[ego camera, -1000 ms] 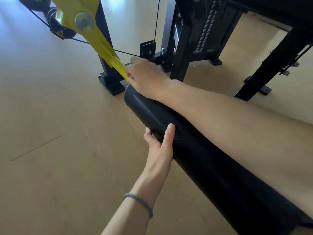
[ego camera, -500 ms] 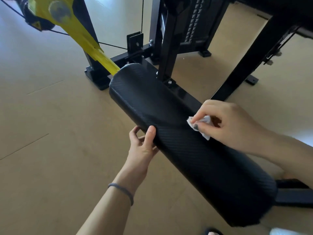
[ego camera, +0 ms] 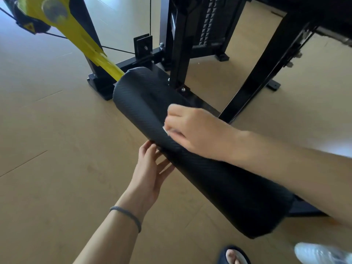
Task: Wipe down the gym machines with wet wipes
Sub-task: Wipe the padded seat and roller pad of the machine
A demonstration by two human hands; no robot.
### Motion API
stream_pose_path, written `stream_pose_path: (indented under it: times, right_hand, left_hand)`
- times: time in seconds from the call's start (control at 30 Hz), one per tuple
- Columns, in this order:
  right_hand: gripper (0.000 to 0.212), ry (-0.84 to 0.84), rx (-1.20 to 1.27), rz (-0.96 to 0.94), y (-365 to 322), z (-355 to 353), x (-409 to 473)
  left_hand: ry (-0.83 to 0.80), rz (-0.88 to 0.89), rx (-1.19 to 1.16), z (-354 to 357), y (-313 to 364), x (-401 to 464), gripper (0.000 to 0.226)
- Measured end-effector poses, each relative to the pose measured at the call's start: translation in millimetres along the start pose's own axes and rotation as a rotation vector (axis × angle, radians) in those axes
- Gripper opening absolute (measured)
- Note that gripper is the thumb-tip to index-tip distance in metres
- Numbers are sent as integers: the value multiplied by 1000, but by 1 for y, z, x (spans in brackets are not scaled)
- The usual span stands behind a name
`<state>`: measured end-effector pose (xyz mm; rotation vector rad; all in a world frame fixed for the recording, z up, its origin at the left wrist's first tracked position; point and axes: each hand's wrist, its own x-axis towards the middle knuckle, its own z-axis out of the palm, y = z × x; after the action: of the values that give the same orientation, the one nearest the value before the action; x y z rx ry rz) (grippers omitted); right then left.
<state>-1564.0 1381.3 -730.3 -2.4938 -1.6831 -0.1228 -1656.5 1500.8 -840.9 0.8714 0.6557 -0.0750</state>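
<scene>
I observe a black roller pad (ego camera: 200, 155) with a woven, carbon-style texture lying diagonally across the view, its far end touching a yellow lever arm (ego camera: 76, 33) of the gym machine. The machine's black steel frame (ego camera: 179, 44) stands directly behind the pad, with a weight stack (ego camera: 209, 21) visible between the uprights and a thin cable (ego camera: 118, 50) running across to a small bracket.

The right hand (ego camera: 198, 132) lies on top of the pad, near its middle, fingers curled over a white wet wipe (ego camera: 167, 131). Only a small corner of the wipe shows at the fingertips, pressed against the pad surface. The hand is motion-blurred, so I cannot read the finger detail further.

The left hand (ego camera: 150, 172) sits at the near underside edge of the pad, fingers extended and relaxed, fingertips touching the pad's lower rim; it grips nothing. A grey hair tie (ego camera: 127, 216) circles the left wrist.

At the bottom edge I note a foot in a dark sandal (ego camera: 233, 256) on the tan floor (ego camera: 47, 149), and beside it a blurred pale plastic packet (ego camera: 322, 253), contents unreadable.
</scene>
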Motion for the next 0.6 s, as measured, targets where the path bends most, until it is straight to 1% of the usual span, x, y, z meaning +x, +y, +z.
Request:
stream_pose_path:
  times: [0.07,0.1,0.13,0.2,0.27,0.3,0.33,0.43,0.47,0.5,0.6]
  right_hand:
    - [19,-227,-198,-149,-18,-6,-60]
    - [18,-284,-228,-164,-24,-7,-84]
    - [16,-292,-216,-161,-29,-8,-101]
    - [13,-231,-184,-190,-30,-6,-110]
    - [11,-171,-227,-236,-19,-5,-86]
    - [12,-138,-261,-222,-9,-4,-64]
    - [13,-86,-215,-151,1,-2,-38]
    - [14,151,168,277,26,-4,24]
    - [14,196,260,390,31,-5,32]
    - [14,209,334,477,35,-5,29]
    - [12,177,406,608,36,-10,-20]
  left_hand:
    - [-14,-19,-41,3,2,1,43]
    - [-20,-27,-52,4,3,1,51]
    - [-23,-29,-47,6,3,1,58]
    - [-41,-24,-1,11,4,-1,65]
    - [-58,-17,28,14,2,-2,64]
    - [-55,-14,31,15,1,-2,62]
    - [-49,-5,34,14,1,-1,60]
    - [-38,1,46,11,0,2,59]
    - [-39,-1,44,10,0,3,59]
    - [-41,-7,41,9,0,3,59]
    - [-37,-19,23,9,-2,5,59]
